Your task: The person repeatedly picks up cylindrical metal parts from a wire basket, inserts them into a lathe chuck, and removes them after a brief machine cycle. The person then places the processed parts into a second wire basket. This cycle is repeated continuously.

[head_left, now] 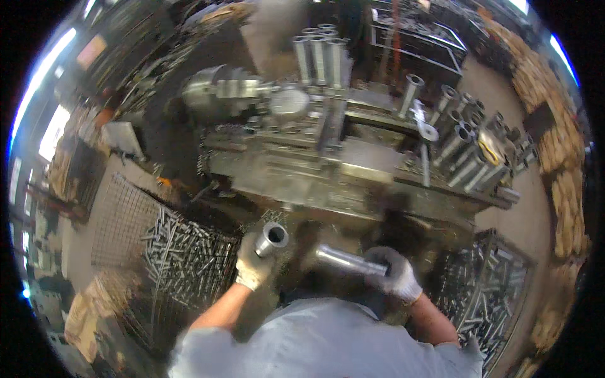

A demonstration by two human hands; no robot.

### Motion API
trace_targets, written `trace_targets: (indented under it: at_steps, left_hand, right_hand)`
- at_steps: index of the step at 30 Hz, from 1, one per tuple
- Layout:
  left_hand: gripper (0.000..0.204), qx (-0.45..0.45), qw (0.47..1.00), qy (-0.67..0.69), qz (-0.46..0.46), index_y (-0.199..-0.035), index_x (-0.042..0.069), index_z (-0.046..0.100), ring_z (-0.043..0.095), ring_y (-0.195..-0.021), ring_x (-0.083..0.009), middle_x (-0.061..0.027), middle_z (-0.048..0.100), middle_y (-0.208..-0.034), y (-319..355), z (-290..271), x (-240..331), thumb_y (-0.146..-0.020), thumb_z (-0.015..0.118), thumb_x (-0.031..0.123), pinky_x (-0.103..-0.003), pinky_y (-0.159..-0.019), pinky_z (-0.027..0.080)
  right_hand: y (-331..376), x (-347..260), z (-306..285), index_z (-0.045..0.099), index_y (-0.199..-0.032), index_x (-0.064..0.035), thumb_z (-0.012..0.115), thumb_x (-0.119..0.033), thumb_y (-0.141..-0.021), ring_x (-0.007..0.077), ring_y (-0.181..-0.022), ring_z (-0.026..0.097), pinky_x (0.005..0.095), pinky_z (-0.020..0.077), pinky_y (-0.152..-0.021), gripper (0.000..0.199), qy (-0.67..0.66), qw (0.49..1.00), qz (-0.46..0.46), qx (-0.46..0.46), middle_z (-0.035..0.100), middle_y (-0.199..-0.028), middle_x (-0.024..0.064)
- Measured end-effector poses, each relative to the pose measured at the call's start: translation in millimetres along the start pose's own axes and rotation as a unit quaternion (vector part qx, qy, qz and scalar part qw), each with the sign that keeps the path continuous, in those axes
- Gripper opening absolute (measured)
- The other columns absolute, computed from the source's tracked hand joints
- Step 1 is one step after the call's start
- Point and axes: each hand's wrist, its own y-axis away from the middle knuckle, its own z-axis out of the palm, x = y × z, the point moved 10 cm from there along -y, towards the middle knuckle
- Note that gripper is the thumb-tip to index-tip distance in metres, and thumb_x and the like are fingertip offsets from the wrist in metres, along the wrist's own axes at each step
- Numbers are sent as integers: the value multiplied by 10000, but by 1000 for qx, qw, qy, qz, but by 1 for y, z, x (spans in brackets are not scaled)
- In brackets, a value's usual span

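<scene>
Both my hands wear pale work gloves with grey palms. My left hand (251,264) is closed round a short flanged metal sleeve (263,244), its round open end tilted up toward the lathe. In my right hand (396,272) is a shiny metal tube (343,258), gripped at one end and pointing left, toward the other part. The two parts are apart, held in front of my body. Beyond them stands a lathe (283,173) with a round chuck (217,91) at its left end. Some fingers are blurred or hidden behind the parts.
A wire basket (126,220) of small metal pieces stands at lower left, another bin (529,268) of metal pieces at lower right. Flanged tubes (463,135) crowd the lathe's right end beside a wrench-like tool (425,151). More upright tubes (320,60) stand behind the lathe.
</scene>
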Motion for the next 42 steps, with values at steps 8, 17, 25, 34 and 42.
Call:
trace_targets:
  at_steps: [8,17,25,34,42]
  left_hand:
    - [307,15,959,265,-95,-998,5,743,704,-854,-167,-75,754,-919,-158,-71,-83,-763,878,150,-348,-780,559]
    - [351,-113,973,188,-63,-1061,25,738,736,-943,-201,-77,772,-997,-266,-24,-78,-770,871,170,-371,-865,589]
    - [756,-195,945,240,107,-1500,32,453,595,-1336,-282,-153,617,-1419,-261,62,-74,-828,798,63,-397,-1140,467]
    - [1041,65,930,-213,293,-1622,-19,292,328,-1522,-461,-266,393,-1617,-413,-92,-71,-772,816,276,-597,-1285,169]
    - [1013,-21,886,-331,325,-1531,28,427,451,-1414,-429,-231,497,-1499,-521,-93,-54,-652,824,337,-546,-1223,265]
  right_hand:
    - [-131,-220,73,653,-1338,-167,827,-308,-818,392,-961,737,467,608,-811,567,201,947,-246,47,731,-1132,155]
    - [-241,-243,114,630,-1317,-162,766,-365,-841,382,-846,728,506,595,-699,535,378,902,-203,-45,684,-1038,144]
    - [-267,-323,74,735,-1245,-81,817,-299,-752,360,-970,747,448,608,-867,545,343,888,-268,-149,749,-1119,175]
    - [-502,-232,191,781,-1159,-81,784,-282,-692,341,-769,735,450,577,-689,509,626,650,-88,-423,758,-880,208]
    - [-536,-354,107,724,-1271,-54,763,-180,-816,225,-1017,734,360,574,-902,474,-25,979,-149,-136,763,-1182,130]
